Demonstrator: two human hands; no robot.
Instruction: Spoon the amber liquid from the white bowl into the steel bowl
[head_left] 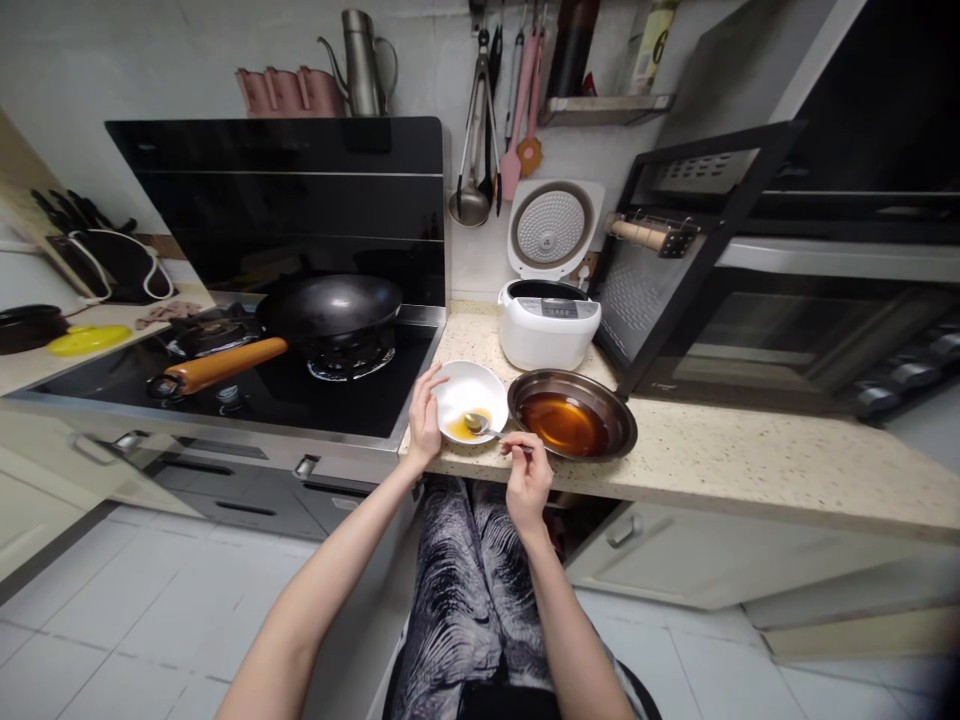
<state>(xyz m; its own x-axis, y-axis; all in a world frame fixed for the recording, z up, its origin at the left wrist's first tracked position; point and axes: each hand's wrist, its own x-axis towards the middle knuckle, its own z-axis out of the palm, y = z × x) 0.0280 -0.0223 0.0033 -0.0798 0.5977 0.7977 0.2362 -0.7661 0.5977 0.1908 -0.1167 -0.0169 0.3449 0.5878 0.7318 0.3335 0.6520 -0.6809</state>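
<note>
A white bowl (474,382) stands near the counter's front edge, with a small pool of yellow liquid (459,428) at its near side. My left hand (426,420) grips the bowl's left side, thumb over the rim and fingers along the outer wall. Between the fingers of my right hand (528,478) is the handle of a metal spoon (477,423). The spoon's head rests in the yellow liquid. Close by on the right sits a dark metal basin (624,425) holding clear amber-brown liquid (566,422).
A white rice cooker (550,333) with its lid raised stands behind the bowls. On the left, a black wok (337,305) sits on the gas stove (300,410), its wooden handle (232,367) pointing forward. An oven (817,330) and a black rack (637,290) occupy the right.
</note>
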